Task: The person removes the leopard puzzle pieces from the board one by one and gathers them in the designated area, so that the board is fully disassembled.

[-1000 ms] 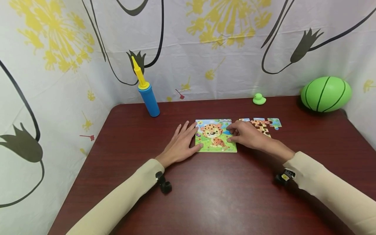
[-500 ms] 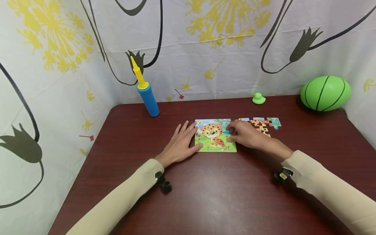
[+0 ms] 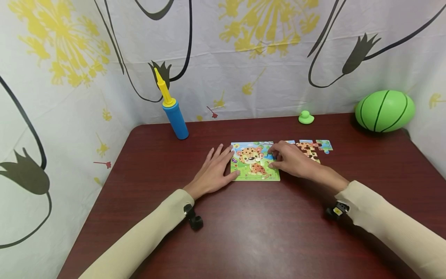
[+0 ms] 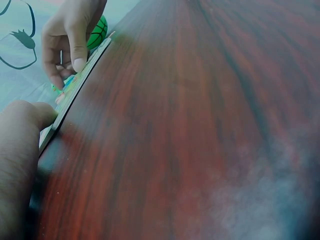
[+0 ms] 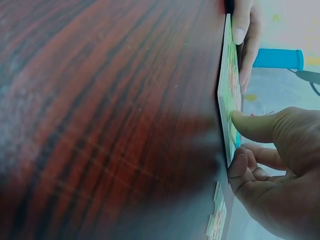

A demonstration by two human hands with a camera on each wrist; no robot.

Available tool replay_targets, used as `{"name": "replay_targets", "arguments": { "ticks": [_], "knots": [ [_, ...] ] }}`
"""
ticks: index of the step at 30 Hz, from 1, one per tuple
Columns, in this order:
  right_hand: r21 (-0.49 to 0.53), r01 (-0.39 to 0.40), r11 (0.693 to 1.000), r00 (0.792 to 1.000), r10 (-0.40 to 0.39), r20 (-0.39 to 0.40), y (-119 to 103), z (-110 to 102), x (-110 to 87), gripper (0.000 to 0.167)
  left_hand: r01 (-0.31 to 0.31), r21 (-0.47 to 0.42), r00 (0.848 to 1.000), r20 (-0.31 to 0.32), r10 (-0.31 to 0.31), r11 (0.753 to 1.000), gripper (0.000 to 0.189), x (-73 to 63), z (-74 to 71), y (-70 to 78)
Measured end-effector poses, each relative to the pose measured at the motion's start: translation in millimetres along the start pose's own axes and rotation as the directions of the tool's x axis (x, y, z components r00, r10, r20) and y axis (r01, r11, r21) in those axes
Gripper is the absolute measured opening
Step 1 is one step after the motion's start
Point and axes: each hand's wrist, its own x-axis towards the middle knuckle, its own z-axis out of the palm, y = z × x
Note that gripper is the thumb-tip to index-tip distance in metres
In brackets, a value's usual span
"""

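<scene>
A jigsaw puzzle [image 3: 256, 175] with a spotted leopard cub lies flat on the table, a pale gap showing beside the cub's face. My left hand [image 3: 214, 170] rests at its left edge, fingers spread and the thumb over the lower left corner. Over the right side, my right hand [image 3: 292, 159] pinches a puzzle piece between curled fingers and thumb; the fingers hide most of the piece. In the right wrist view, the right thumb [image 5: 257, 126] meets the puzzle's face near a bit of blue. Loose puzzle pieces [image 3: 306, 146] lie right of the puzzle, partly behind the right hand.
A blue hand pump [image 3: 177, 121] with a yellow nozzle stands at the back left. At the back right are a green rubber duck [image 3: 306, 117] and a green ball [image 3: 385, 111] with black lines. A patterned cloth [image 3: 209, 50] hangs behind the dark red table [image 3: 223, 232].
A pale gap has appeared in the picture beside the cub's face, just left of the right fingers. Both hands have stayed nearly in place.
</scene>
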Motion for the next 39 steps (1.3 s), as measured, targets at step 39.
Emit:
{"name": "replay_targets", "arguments": {
  "ticks": [39],
  "knots": [
    [0.184, 0.018, 0.983, 0.997, -0.003, -0.08, 10, -1, -13.1, 0.016, -0.003, 0.002, 1.0, 0.002, 0.003, 1.0, 0.088, 0.0, 0.2, -0.6]
  ]
}}
